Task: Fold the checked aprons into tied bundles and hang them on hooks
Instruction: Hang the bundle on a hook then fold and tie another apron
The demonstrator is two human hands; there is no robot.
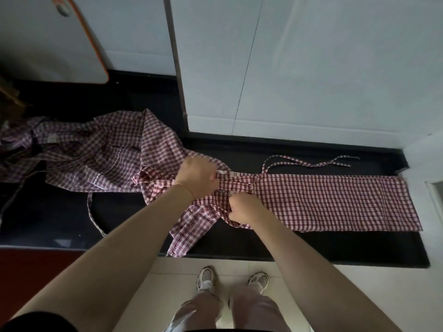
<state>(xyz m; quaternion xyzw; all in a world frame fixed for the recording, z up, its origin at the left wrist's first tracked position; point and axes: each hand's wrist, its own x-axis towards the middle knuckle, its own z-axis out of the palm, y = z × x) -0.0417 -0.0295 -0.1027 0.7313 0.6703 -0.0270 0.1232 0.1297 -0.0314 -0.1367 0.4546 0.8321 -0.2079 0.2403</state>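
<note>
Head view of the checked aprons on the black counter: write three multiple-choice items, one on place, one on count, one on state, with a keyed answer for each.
1. Where does the flat-folded red-and-white checked apron lie?
A. On the black stone counter
B. On the floor
C. On a hook

2. How many hands grip checked cloth?
A. None
B. One
C. Two

3. What state is the rumpled checked apron pile at far left in?
A. Tied bundle
B. Loose, unfolded
C. Hanging

Answers:
1. A, its long strip lies flat on the counter.
2. C, the left hand and the right hand both curl round fabric.
3. B, it lies spread and creased.
</note>
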